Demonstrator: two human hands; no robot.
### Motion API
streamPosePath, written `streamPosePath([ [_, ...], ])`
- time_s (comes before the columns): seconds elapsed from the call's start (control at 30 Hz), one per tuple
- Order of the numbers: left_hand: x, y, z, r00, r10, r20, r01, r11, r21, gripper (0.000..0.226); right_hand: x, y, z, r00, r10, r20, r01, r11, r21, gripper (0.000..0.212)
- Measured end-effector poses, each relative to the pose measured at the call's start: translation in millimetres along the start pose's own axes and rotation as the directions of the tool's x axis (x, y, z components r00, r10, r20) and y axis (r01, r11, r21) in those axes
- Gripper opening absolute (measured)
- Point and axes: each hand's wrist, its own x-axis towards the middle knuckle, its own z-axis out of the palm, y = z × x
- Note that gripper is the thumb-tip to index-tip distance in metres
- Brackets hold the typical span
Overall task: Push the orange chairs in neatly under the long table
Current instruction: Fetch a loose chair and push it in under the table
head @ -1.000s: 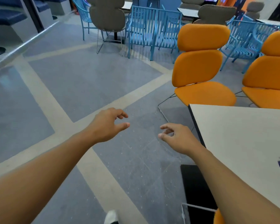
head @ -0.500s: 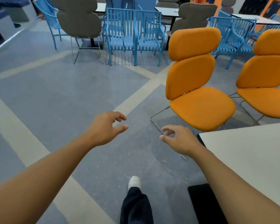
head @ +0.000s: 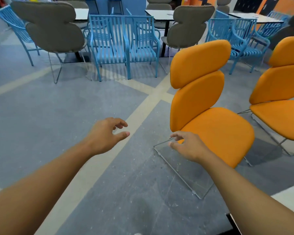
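An orange chair (head: 210, 119) with a two-pad back and thin metal sled legs stands on the floor right of centre, pulled out from the long white table (head: 285, 195), of which only a corner shows at the bottom right. A second orange chair (head: 282, 99) stands at the right edge. My right hand (head: 188, 146) hovers in front of the near chair's seat, fingers loosely curled, holding nothing. My left hand (head: 107, 133) reaches forward over the floor to the chair's left, fingers relaxed and empty.
Blue slatted metal chairs (head: 122, 46) and grey padded chairs (head: 53, 26) stand around small white tables (head: 159, 13) at the back. More blue chairs (head: 236, 41) stand behind the orange ones. Grey floor with beige stripes (head: 137, 112) lies in front of me.
I have walked forward and turned toward the near orange chair, which now looms larger. The table has slid out to the bottom right corner. Both hands stay stretched out and empty.
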Motion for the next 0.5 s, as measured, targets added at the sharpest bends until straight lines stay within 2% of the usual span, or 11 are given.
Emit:
streamPosePath([
  [0.3,176.2,-32.2,-15.6,0.990,0.125,0.068,-0.126,0.992,0.010,0.034,126.3,-14.5,-43.8,0.982,0.122,-0.146,-0.122,0.992,0.008,0.050],
  [0.4,234.3,-47.7,-20.4,0.978,0.182,0.097,-0.184,0.983,0.012,0.035,162.4,-21.5,-54.6,0.953,0.188,-0.237,-0.181,0.982,0.053,0.050],
  [0.5,300.7,-62.8,-25.7,0.959,0.236,0.154,-0.241,0.970,0.012,0.035,202.4,-31.2,-63.2,0.895,0.288,-0.341,-0.246,0.956,0.162,0.052],
])
